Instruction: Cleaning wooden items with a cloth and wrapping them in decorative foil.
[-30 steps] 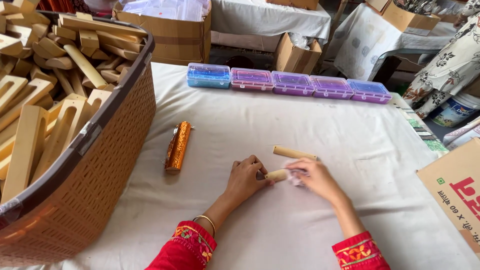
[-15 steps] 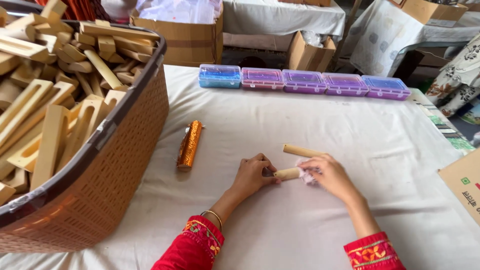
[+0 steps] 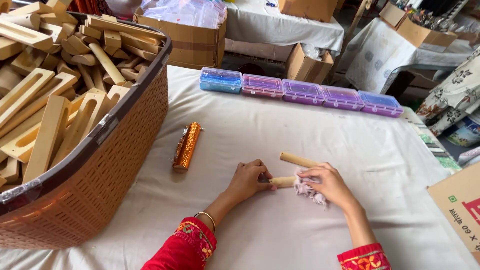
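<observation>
Two bare hands at work on a white-clothed table [image 3: 300, 120], seen from a head-worn camera: left hand [image 3: 248, 178] curled with fingers closed around one end of a short wooden dowel [image 3: 283, 182], pinning it low against the cloth; right hand [image 3: 327, 183] bunched tight over a pale rag [image 3: 310, 192], fingers narrow, pressed to the dowel's other end. Just beyond the knuckles, a second wooden dowel [image 3: 298, 160], lying loose and angled, apart from the first. Off to the left of the hands, a shiny copper-foil roll [image 3: 187, 146], flat on the cloth, near a large brown woven basket [image 3: 100, 185] heaped with slotted wooden pieces [image 3: 47, 127] and rounded sticks. Along the table's far edge, a row of five small plastic boxes [image 3: 301, 92], one blue, the rest purple, touching side to side. At lower right, a cardboard carton [image 3: 457, 210] corner overlapping the table. Red embroidered sleeves [image 3: 185, 247] and a thin bangle [image 3: 207, 217] at the left wrist.
</observation>
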